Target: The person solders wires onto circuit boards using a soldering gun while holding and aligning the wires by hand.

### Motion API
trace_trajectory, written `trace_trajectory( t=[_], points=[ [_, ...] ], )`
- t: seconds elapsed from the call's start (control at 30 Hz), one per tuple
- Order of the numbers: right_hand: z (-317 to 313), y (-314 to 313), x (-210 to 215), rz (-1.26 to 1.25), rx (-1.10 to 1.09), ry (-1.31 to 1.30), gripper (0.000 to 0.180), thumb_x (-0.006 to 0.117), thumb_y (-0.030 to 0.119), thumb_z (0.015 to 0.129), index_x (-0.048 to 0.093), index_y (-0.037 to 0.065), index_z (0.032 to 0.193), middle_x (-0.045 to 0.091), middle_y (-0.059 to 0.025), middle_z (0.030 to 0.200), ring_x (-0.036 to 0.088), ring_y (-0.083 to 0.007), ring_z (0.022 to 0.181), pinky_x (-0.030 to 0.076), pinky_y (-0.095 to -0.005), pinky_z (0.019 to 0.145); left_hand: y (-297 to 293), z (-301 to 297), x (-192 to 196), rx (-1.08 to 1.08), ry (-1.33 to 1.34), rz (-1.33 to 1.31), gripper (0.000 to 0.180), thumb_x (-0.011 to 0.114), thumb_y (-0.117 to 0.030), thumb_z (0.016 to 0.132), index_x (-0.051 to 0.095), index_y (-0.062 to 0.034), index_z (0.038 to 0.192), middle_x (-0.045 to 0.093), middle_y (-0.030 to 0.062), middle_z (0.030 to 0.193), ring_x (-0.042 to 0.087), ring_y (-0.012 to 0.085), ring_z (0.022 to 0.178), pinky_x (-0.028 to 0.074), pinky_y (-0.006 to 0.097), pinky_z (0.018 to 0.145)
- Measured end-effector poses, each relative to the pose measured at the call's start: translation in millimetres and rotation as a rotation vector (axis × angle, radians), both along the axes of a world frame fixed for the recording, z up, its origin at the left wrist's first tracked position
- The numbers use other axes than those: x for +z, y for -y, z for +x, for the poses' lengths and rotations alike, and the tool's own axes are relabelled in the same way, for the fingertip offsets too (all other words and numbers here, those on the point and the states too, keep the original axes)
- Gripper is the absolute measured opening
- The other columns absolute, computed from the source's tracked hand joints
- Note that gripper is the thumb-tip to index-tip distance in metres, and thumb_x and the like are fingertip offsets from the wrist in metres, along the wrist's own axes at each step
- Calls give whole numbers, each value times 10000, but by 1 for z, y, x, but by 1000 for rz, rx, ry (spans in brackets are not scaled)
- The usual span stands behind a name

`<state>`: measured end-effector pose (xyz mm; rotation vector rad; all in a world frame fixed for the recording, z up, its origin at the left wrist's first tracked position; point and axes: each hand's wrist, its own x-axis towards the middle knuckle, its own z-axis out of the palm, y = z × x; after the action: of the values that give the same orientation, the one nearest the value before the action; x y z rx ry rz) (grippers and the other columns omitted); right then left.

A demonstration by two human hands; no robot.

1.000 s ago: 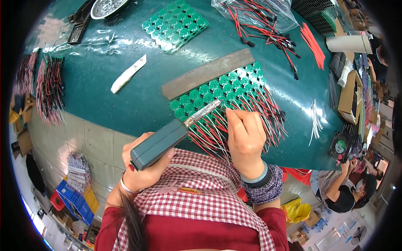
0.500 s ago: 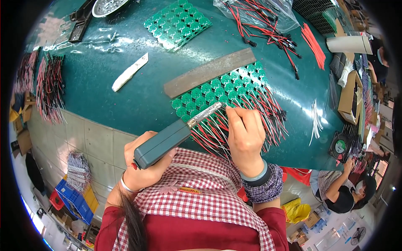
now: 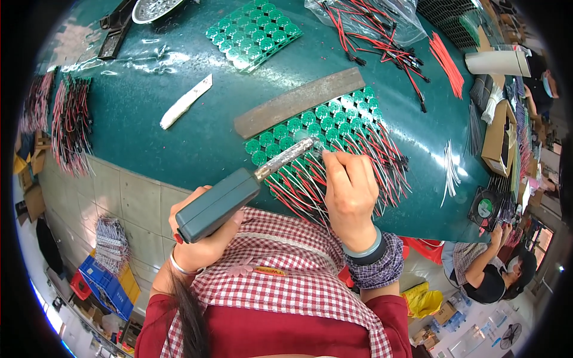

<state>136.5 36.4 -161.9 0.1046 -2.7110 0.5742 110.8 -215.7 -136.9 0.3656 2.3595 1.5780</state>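
Observation:
My left hand (image 3: pixel 200 235) grips a grey-green soldering iron (image 3: pixel 221 203) whose metal tip (image 3: pixel 292 154) rests on a panel of round green circuit boards (image 3: pixel 316 128) near the table's front edge. My right hand (image 3: pixel 351 191) is closed, its fingertips pressing red and black wires (image 3: pixel 370 161) down at the panel right beside the iron's tip. Many such wires fan out from the panel toward me. A long flat metal bar (image 3: pixel 298 101) lies along the panel's far side.
The table (image 3: pixel 179 137) is dark green. A second green board panel (image 3: pixel 253 33) lies at the back, a white strip (image 3: pixel 186 101) to the left, loose wires in a clear bag (image 3: pixel 370 27) back right. Wire bundles (image 3: pixel 68 122) hang at left. Another person (image 3: pixel 483 274) works lower right.
The soldering iron's tip and my right hand's fingers have shifted slightly along the panel; otherwise the scene is the same.

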Motion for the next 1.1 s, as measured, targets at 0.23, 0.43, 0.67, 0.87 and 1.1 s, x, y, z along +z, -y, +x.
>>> trace_trajectory(
  t=[0.23,0.43,0.67,0.87,1.1],
  points=[
    [2,-1,-1,20,28,24,323,637,-52,722,660,-47,1045,606,-133,935,591,-281,824,512,-360,670,0,-3,6,-8,-44,5,222,749,22,730,710,23,948,666,113,846,653,203,675,505,287,594],
    [0,0,-1,22,4,5,274,675,-71,737,674,-28,1008,617,-122,902,596,-270,792,505,-361,651,-5,-3,5,-24,-14,33,221,747,36,743,706,26,960,675,99,859,655,168,685,502,269,595],
    [0,2,-1,18,-19,-5,243,710,-84,749,685,-12,980,627,-113,876,602,-261,767,499,-362,641,-7,-3,1,-61,-12,6,213,748,49,742,703,20,947,680,77,848,650,145,678,493,252,596],
    [0,2,1,20,-15,-1,253,707,-89,742,685,-13,983,627,-114,878,601,-262,767,498,-362,642,-8,-3,2,-28,3,38,202,752,35,743,704,18,938,669,74,819,640,140,659,490,255,593],
    [0,1,-2,23,-11,-12,249,710,-84,745,685,-13,982,626,-113,874,598,-262,760,497,-361,638,4,2,4,150,218,187,261,747,12,775,673,34,1024,684,71,872,606,129,632,483,264,555]
  ],
)
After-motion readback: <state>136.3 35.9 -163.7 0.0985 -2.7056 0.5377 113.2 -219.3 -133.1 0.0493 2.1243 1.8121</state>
